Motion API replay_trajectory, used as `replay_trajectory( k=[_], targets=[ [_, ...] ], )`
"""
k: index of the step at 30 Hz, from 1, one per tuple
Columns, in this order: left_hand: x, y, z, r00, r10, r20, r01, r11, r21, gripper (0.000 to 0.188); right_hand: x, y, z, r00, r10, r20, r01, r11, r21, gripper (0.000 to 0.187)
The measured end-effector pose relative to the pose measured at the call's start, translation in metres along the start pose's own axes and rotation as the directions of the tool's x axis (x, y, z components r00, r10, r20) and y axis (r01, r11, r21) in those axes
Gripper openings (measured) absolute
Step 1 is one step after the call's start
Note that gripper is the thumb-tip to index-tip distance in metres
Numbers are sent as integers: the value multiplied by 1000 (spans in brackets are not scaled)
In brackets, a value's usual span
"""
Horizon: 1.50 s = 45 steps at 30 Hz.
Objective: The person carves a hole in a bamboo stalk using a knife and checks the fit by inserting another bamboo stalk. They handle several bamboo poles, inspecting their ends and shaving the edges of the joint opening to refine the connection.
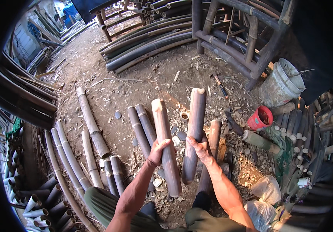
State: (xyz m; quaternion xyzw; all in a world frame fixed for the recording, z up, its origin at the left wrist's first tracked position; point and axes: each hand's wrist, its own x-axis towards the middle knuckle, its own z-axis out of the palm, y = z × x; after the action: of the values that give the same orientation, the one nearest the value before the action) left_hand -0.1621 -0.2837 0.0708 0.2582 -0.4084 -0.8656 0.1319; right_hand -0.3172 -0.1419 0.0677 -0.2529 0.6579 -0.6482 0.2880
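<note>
Two bamboo sections are in hand in the head view, one to each grip. The left hand [159, 152] is closed around one brown section [169, 166]; the right hand [199, 150] is closed around one darker section [196, 116]. Both sections are above the floor [155, 79], apart from each other, their near ends closer together than their far ends.

On the floor, two dark pieces [138, 129] lie just beyond the left hand, and one brown piece [214, 137] lies beside the right wrist. Toward the floor's left edge are four pale lengths [92, 162], one thicker pole [91, 120] and two short dark pieces [116, 174]. Toward its right edge stand one red bucket [255, 120] and one whitish bucket [275, 89]; one hand tool [222, 89] with a black and orange handle lies near them. Too many poles to count form the stack [147, 48] at the far edge.
</note>
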Motion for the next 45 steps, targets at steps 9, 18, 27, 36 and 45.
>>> replay_trajectory(
  k=[9, 18, 27, 36, 45],
  targets=[
    [-13, -62, -8, 982, -154, -109, 147, 987, -67, 49, -56, 13, 0, 874, 396, 281, -451, 877, 169, 68],
    [-27, -85, -20, 978, -167, -126, 158, 984, -83, 60, -90, 46, 10, 954, 234, 185, -268, 945, 190, 78],
    [-7, -89, -28, 961, -169, -219, 182, 982, 42, 52, -84, 52, 5, 925, 353, 137, -376, 903, 208, 77],
    [52, -15, 23, 971, 184, -154, -63, 815, 576, 95, -100, 30, -18, 857, 332, 394, -494, 747, 445, 66],
    [38, 64, 68, 971, 142, -194, -101, 974, 205, 39, -177, 31, 5, 695, 337, 635, -657, 658, 370, 58]
  ],
)
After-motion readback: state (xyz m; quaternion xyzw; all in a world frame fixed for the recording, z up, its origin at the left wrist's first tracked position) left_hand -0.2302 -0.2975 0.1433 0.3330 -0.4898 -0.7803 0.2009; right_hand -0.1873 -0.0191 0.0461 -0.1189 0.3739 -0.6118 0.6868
